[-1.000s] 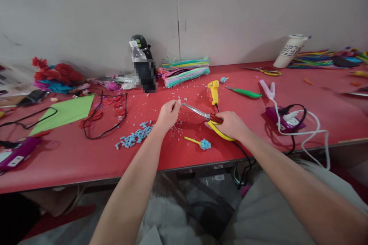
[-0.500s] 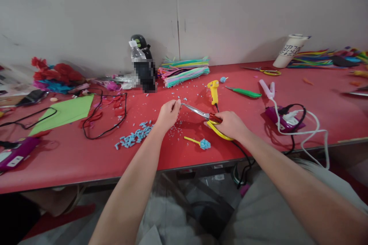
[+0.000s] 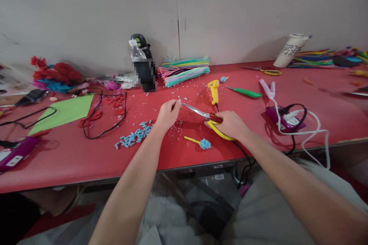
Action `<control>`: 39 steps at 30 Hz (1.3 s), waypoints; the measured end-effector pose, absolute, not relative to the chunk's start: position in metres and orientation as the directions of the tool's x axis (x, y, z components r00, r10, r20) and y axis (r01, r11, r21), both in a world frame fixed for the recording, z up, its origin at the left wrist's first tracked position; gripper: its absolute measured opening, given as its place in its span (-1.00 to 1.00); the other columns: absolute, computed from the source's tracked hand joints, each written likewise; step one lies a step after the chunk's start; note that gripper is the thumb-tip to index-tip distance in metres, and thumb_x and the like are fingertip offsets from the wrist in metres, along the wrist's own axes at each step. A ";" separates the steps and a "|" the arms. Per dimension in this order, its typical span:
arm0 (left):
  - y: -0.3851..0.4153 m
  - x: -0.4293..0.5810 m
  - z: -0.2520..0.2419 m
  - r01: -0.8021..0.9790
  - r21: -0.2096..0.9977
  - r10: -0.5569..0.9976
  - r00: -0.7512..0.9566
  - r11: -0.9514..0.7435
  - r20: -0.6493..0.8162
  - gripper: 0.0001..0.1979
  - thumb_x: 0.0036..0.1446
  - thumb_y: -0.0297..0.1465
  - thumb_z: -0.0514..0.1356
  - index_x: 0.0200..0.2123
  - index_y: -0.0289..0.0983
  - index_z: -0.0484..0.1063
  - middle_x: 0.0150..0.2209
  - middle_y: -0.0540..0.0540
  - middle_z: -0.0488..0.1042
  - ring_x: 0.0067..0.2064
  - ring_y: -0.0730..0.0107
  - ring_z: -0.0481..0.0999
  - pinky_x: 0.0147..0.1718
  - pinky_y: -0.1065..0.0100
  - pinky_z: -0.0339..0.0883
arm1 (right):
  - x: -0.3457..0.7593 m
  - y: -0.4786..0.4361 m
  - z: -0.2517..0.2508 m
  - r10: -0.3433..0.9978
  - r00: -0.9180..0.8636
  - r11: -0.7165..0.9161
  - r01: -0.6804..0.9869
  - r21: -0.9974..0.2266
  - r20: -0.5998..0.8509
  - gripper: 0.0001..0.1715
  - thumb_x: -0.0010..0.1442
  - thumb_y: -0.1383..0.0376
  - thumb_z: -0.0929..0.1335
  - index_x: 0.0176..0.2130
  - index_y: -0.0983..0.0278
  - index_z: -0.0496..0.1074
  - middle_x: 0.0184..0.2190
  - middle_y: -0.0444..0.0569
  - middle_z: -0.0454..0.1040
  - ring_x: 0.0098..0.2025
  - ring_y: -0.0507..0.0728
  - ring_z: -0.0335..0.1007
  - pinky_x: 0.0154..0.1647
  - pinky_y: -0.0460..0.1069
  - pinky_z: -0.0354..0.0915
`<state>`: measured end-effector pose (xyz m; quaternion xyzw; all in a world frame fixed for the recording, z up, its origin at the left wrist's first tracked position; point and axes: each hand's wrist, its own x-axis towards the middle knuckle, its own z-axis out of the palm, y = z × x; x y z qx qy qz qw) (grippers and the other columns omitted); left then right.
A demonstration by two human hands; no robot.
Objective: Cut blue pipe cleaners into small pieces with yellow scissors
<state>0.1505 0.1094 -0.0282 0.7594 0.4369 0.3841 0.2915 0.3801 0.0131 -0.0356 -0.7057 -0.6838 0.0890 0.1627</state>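
My right hand (image 3: 232, 123) is closed round the yellow and red handles of a pair of scissors (image 3: 198, 111), whose blades point left. At their tips my left hand (image 3: 170, 113) is pinched; whatever its fingertips hold is too small to make out. Below the scissors lies a yellow pipe-cleaner stem with a light blue fuzzy head (image 3: 205, 144). A pile of short blue pipe-cleaner pieces (image 3: 133, 137) is to the left of my left forearm. Tiny clippings (image 3: 176, 130) are scattered on the red table (image 3: 94, 160) under my hands.
Behind my hands are a yellow glue gun (image 3: 213, 91), a green-handled tool (image 3: 245, 92) and bundled pipe cleaners (image 3: 186, 76). A purple power strip (image 3: 283, 119) with white cable sits right. Green paper (image 3: 64, 111) and black cable lie left. A white tumbler (image 3: 290, 51) leans at the back right.
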 end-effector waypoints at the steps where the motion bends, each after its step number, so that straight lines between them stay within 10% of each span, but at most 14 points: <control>1: 0.109 0.151 -0.028 0.439 0.780 0.888 0.321 -0.446 0.328 -0.57 0.22 -0.11 -0.03 -0.57 -0.27 0.19 -0.62 0.05 0.16 -0.56 0.51 0.15 -0.53 0.41 0.00 | 0.380 0.013 -0.036 0.994 0.049 -0.013 0.937 -0.350 0.094 -0.65 0.05 0.01 0.31 -0.49 0.22 0.45 -0.53 -0.03 0.46 -0.51 0.06 0.28 -0.54 -0.08 -0.05; 39: 0.109 0.151 -0.028 0.440 0.791 0.899 0.314 -0.424 0.306 -0.56 0.22 -0.09 -0.05 -0.57 -0.27 0.21 -0.61 0.04 0.18 -0.54 0.49 0.18 -0.51 0.40 0.04 | 0.382 0.014 -0.037 0.995 0.041 -0.003 0.930 -0.367 0.094 -0.54 0.04 -0.08 0.30 -0.50 0.24 0.43 -0.54 -0.05 0.43 -0.52 0.04 0.23 -0.54 -0.08 -0.04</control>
